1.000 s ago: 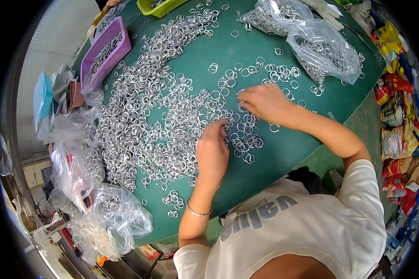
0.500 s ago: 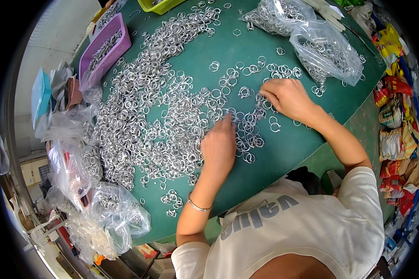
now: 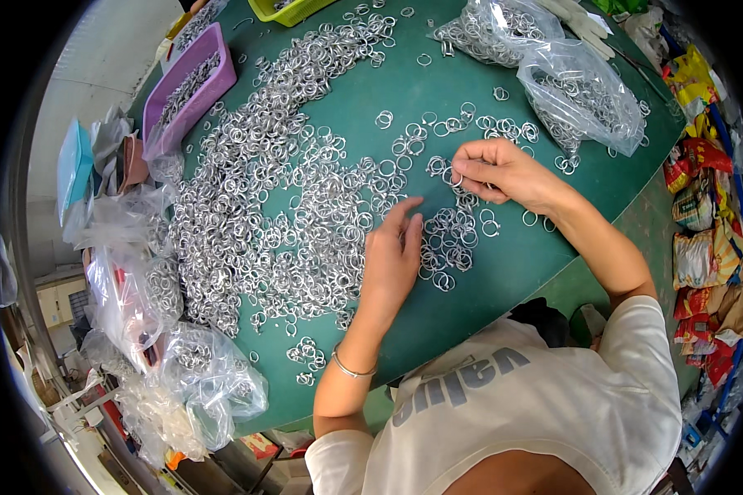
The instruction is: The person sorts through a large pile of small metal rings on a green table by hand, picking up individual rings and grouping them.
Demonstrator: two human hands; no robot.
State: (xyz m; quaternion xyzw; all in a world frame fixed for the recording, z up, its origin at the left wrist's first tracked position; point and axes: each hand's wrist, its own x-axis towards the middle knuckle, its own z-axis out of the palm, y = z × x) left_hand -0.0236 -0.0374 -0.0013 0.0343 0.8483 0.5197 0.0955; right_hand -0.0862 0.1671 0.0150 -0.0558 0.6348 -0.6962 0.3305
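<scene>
A broad heap of silver metal rings, many with small lugs, covers the left and middle of the green table. At the heap's right edge is my left hand, thumb and forefinger apart, nothing visible between them. My right hand is closed in a pinch, with a metal ring at its fingertips. Between and below the hands lies a smaller cluster of rings. More loose rings are scattered beyond my right hand.
Clear plastic bags of rings stand at the far right beside a pale glove. A purple basket and a yellow-green basket are at the far side. Plastic bags line the left edge. Colourful packages are stacked at right.
My right hand has drawn slightly left and turned, and a ring now shows in its pinch. My left hand has shifted a little nearer, its fingers now spread.
</scene>
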